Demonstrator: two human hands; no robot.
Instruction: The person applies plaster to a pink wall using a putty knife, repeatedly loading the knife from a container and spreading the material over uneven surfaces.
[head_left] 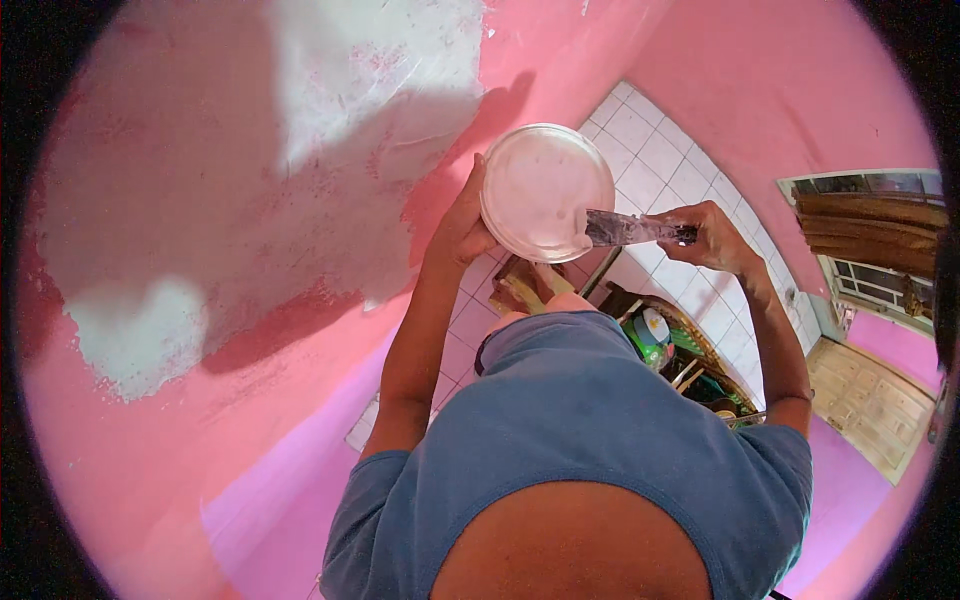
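My left hand (465, 218) grips the left edge of a round, shallow, lid-like tub (548, 127), fingers under it and thumb at its rim. Smooth whitish paste (540, 185) lies inside; from this angle its depth cannot be judged. Closed around a handle, my right hand (708, 238) holds a putty knife (628, 229) level from the right. The knife's dark, paste-smeared blade reaches over the tub's lower right edge, touching or just above the paste. To the left, a pink wall carries a large rough whitish-grey patch (370, 120), partly in shadow.
Below the tub, my foot rests on or beside a wooden piece (515, 285). A basket-like holder (715, 365) with a green container (650, 335) and sticks stands to the right. White wall tiles (660, 155), a curtained window (870, 230) and a wooden door (870, 400) lie beyond.
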